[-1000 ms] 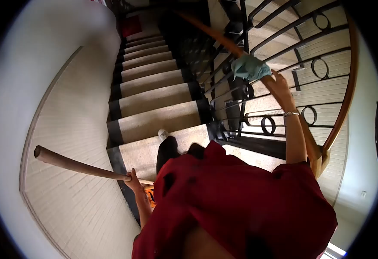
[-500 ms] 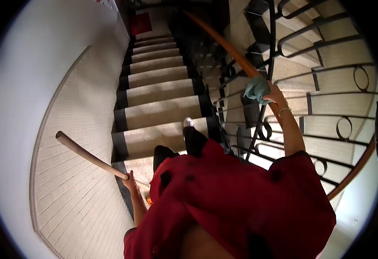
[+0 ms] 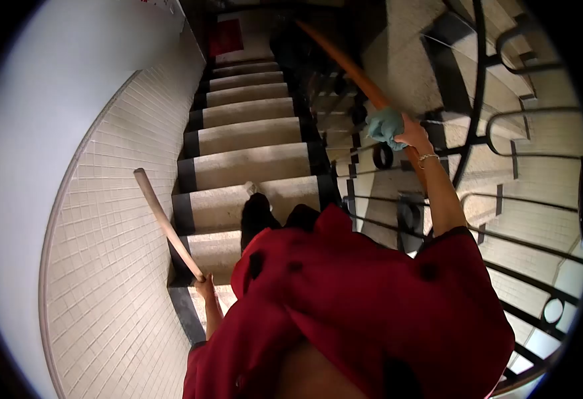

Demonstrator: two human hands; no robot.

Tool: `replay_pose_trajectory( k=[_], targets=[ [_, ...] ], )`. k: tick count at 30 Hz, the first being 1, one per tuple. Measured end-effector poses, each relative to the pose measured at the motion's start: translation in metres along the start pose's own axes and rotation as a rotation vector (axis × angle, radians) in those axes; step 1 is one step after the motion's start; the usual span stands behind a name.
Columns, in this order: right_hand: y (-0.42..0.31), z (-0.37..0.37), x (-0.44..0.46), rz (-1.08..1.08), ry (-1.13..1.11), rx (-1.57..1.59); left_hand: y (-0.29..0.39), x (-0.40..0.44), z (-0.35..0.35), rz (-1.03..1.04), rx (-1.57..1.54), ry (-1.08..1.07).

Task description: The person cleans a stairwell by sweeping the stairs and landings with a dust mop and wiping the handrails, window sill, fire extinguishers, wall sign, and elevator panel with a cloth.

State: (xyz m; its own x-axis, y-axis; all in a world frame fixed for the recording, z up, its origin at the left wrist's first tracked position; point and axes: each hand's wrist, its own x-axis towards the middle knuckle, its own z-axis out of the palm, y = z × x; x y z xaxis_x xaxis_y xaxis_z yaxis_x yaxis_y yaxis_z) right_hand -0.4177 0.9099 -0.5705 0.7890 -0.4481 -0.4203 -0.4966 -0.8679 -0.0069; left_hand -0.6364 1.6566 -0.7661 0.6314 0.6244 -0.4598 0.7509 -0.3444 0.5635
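Note:
My left hand (image 3: pixel 205 287) is wrapped round a long wooden pole (image 3: pixel 167 225), which slants up and left beside the tiled wall; its lower end is hidden behind my arm and red shirt. With my right hand (image 3: pixel 414 132) I press a bunched grey-green cloth (image 3: pixel 385 125) against the wooden handrail (image 3: pixel 344 64). The fingers close over the cloth and rail, and a bracelet circles that wrist. One light-coloured shoe (image 3: pixel 250 189) shows on a step below me.
Pale stairs (image 3: pixel 248 139) with black side edges lead down to a landing with a red mat (image 3: pixel 225 36). A tiled wall (image 3: pixel 115 219) runs along the left. Black metal railings (image 3: pixel 475 100) with curved bars stand at right, with another flight beyond.
I have moved down the stairs, the other foot now leading. My right hand and the cloth have slid along the handrail. The pole in my left hand now stands steeper.

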Motion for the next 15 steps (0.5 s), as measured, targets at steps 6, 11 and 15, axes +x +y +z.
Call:
replay_pose_trajectory(
  k=[6,11,15],
  targets=[
    [-0.029,0.03,0.127,0.052,0.057,-0.085,-0.015,0.092,0.08,-0.078,0.234,0.025],
    [-0.045,0.038,0.21,0.107,-0.01,-0.061,-0.03,0.09,0.122,-0.091,0.243,0.073],
    [-0.067,0.043,0.27,0.143,-0.028,-0.107,-0.022,0.087,0.116,-0.241,0.12,0.062]
  ],
)
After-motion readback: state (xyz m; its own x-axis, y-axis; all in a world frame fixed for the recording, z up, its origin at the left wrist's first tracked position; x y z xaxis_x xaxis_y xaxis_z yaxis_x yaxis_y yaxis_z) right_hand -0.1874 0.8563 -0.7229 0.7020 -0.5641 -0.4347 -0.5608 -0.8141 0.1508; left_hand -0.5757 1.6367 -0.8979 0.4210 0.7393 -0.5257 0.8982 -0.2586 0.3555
